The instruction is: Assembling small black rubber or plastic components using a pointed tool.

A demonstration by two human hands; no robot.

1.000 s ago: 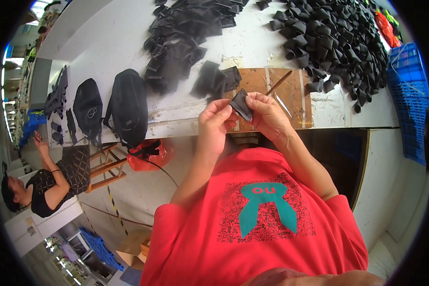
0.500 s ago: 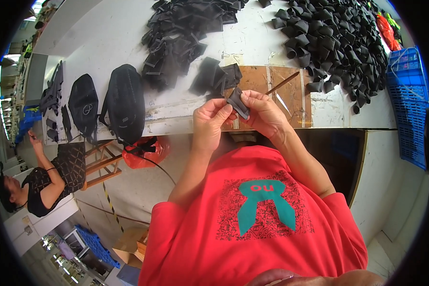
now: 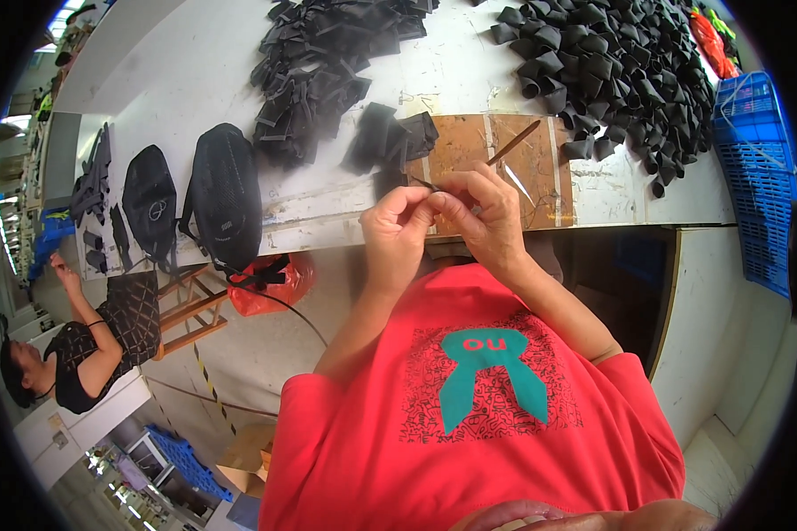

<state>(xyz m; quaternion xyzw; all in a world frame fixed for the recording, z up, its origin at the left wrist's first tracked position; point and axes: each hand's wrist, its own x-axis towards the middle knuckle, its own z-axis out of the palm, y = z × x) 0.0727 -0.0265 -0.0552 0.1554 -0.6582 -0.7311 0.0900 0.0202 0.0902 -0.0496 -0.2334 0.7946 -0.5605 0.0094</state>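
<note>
Over the table's front edge, my left hand (image 3: 393,232) and my right hand (image 3: 487,215) meet, fingertips closed in a pinch. Between them is a small black fabric piece (image 3: 423,183), mostly hidden by the fingers. Just beyond them lies a brown board (image 3: 456,142) with taped strips. On it rest a brown pointed stick (image 3: 515,140) and a thin white sliver (image 3: 517,183). A few flat black fabric pieces (image 3: 379,140) overlap the board's left side.
Behind is a heap of flat black pieces (image 3: 314,88); at right, a large pile of looped black pieces (image 3: 607,75). Two black bags (image 3: 226,195) hang over the left edge. A blue crate (image 3: 757,186) stands far right. A person (image 3: 88,345) sits at left near a wooden stool (image 3: 190,314).
The fabric piece has turned from showing its flat face to being nearly hidden between the fingers. My right hand's fingers have curled over it, and the hands have drawn closer together.
</note>
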